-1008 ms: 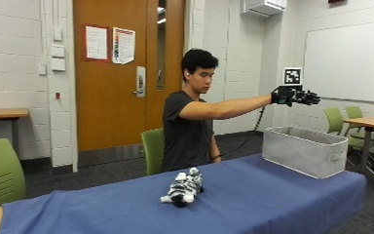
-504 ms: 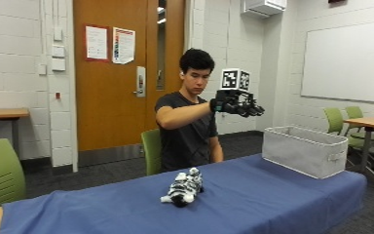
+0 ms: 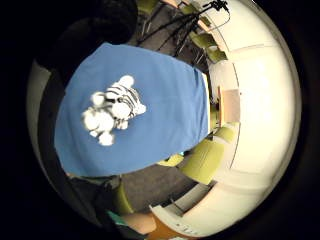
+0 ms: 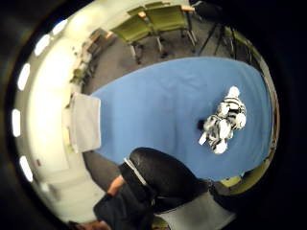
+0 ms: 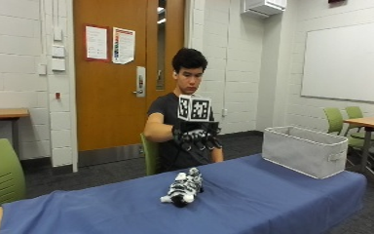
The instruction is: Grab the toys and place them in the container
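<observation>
Across the long blue-clothed table [image 5: 271,195], the grey fabric bin-shaped container [image 5: 304,155] stands at one end, well apart from the small black-and-white striped plush toy [image 5: 183,187] lying mid-table. Above the toy hangs the black-gloved right hand [image 5: 196,137], its grip loosely curled and holding nothing; a careless descent could nudge the soft toy aside or catch only a limb.

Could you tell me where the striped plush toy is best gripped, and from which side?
Probably around the middle of its body, from straight above. The striped plush toy lies flat on the blue tablecloth, nothing crowding it, with the gloved right hand raised above it and slightly behind, its fingers hanging down.
</observation>
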